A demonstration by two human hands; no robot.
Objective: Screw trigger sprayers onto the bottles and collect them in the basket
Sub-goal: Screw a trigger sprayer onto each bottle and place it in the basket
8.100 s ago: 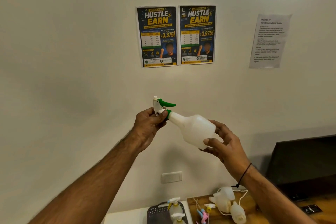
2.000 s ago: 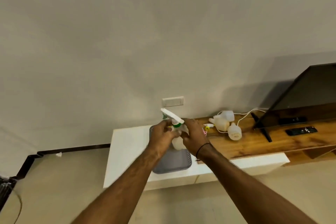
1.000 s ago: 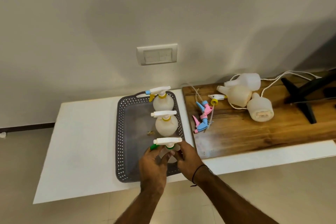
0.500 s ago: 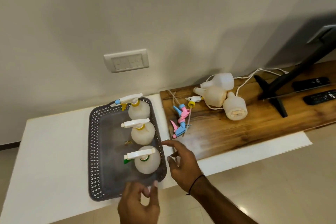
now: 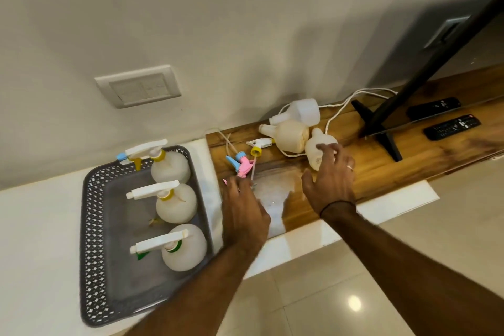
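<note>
Reaching over the wooden shelf (image 5: 409,144), both hands are empty with fingers spread. The right hand (image 5: 331,180) hovers at the nearest of three loose bottles (image 5: 313,153) lying on their sides at the far edge; whether a fingertip touches it I cannot tell. The left hand (image 5: 242,213) is just near of the loose sprayers (image 5: 242,163), pink, blue and yellow, whose dip tubes cross. Three finished bottles stand in the basket (image 5: 92,226) at left. The risks, as I judge them: the round bottle may roll from a glancing touch, the white cable (image 5: 341,106) running between the bottles may drag along, and tangled tubes may lift two sprayers at once.
</note>
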